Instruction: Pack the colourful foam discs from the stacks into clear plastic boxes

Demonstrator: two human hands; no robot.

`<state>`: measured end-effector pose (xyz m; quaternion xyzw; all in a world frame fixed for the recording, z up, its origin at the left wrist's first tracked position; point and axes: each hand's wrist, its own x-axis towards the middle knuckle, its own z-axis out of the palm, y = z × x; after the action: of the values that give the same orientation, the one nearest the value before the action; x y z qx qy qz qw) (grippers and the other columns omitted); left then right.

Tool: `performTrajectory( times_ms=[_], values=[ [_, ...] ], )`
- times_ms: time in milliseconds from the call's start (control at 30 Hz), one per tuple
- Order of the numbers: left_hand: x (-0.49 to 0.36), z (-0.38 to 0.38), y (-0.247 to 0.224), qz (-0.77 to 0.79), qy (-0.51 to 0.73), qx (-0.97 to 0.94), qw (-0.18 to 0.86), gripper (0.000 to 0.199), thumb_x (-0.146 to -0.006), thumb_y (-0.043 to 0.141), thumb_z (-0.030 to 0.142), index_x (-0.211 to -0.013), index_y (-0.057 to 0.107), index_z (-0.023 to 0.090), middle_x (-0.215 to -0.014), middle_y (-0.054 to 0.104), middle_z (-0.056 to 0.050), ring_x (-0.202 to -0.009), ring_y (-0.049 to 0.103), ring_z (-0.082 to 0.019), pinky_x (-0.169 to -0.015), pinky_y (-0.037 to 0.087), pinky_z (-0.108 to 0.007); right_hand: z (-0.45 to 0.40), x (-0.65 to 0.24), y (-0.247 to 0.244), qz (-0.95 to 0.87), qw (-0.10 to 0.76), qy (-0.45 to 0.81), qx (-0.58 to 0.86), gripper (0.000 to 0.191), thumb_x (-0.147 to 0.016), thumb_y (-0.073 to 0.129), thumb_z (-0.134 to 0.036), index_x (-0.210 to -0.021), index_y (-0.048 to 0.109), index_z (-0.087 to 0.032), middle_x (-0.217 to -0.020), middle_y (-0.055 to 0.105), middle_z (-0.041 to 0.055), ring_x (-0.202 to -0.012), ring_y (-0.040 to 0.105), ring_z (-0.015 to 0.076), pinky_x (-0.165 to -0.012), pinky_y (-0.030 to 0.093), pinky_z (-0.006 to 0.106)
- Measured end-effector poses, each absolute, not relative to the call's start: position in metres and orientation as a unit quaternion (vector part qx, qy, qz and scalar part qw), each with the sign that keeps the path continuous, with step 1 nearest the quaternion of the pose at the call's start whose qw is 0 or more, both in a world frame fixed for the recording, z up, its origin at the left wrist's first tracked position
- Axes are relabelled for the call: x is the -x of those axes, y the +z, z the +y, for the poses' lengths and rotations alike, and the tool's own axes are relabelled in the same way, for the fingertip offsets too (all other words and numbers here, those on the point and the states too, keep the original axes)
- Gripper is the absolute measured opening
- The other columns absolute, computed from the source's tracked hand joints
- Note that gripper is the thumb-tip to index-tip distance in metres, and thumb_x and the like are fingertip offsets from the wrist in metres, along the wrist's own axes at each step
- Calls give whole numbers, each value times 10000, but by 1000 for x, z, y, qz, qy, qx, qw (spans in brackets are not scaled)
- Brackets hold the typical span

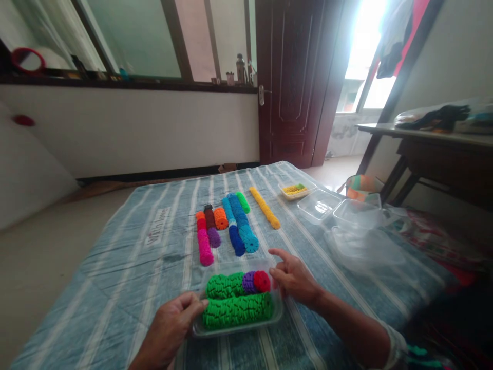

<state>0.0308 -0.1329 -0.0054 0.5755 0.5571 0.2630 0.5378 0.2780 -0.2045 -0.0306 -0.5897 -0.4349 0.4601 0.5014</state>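
My left grip (175, 313) pinches the left rim of a clear, rectangular plastic box (233, 332), probably light, flexible, best held by both ends. Inside lies a green plastic-disc roll (236, 311). My right grip (293, 277) meets the box's right end; whether it clasps, I cannot tell.

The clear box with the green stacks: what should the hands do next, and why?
Perhaps the right hand could gently nudge the red end of the back row inward, so that row sits snug. That hand is already right by it, and the left hand holds the opposite side of the clear box, so it could steady things.
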Motion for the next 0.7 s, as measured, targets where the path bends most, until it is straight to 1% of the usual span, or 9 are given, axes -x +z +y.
performTrajectory(
  times_ms=[133, 200, 300, 367, 500, 600, 700],
  values=[
    [-33, -133, -6, 538, 283, -487, 627, 407, -582, 751, 445, -542, 422, 210, -574, 492, 41, -592, 517, -160, -538, 456, -263, -201, -282, -30, -420, 552, 444, 568, 548, -782, 568, -370, -1264, 463, -132, -547, 520, -101, -409, 497, 98, -411, 385, 223],
    [-37, -132, -4, 529, 287, -465, 649, 404, -558, 792, 399, -542, 439, 203, -604, 535, 26, -619, 535, -162, -564, 493, -271, -200, -285, -31, -413, 576, 428, 561, 537, -774, 590, -379, -1236, 482, -129, -581, 532, -87, -444, 496, 92, -444, 400, 228],
    [-48, -129, 4, 525, 309, -466, 642, 410, -538, 822, 345, -534, 442, 193, -621, 558, 19, -612, 532, -144, -548, 495, -242, -201, -292, -32, -398, 601, 412, 557, 532, -774, 611, -382, -1223, 493, -122, -621, 544, -71, -481, 483, 86, -478, 413, 237],
    [-58, -126, 10, 521, 328, -471, 632, 409, -540, 820, 335, -524, 439, 189, -597, 535, 28, -591, 524, -134, -524, 482, -225, -203, -297, -31, -392, 612, 410, 551, 528, -789, 614, -377, -1232, 487, -120, -634, 551, -65, -490, 481, 86, -483, 412, 239],
    [-78, -112, 21, 506, 323, -492, 630, 383, -543, 803, 331, -510, 451, 185, -566, 495, 36, -563, 497, -123, -500, 466, -217, -206, -310, -28, -380, 634, 392, 548, 527, -808, 623, -391, -1240, 483, -124, -654, 571, -52, -499, 501, 92, -486, 417, 242],
    [-93, -103, 29, 505, 299, -505, 633, 363, -522, 803, 293, -495, 459, 180, -644, 553, 8, -625, 536, -143, -526, 483, -229, -208, -320, -28, -376, 631, 389, 556, 539, -808, 631, -433, -1230, 491, -128, -661, 578, -45, -494, 506, 96, -477, 420, 243],
    [-108, -102, 30, 512, 284, -505, 634, 344, -511, 789, 278, -494, 460, 180, -730, 603, -17, -687, 579, -171, -525, 476, -231, -214, -331, -30, -390, 608, 388, 572, 536, -833, 604, -474, -1239, 494, -141, -662, 583, -41, -480, 512, 103, -468, 426, 247]
  ],
)
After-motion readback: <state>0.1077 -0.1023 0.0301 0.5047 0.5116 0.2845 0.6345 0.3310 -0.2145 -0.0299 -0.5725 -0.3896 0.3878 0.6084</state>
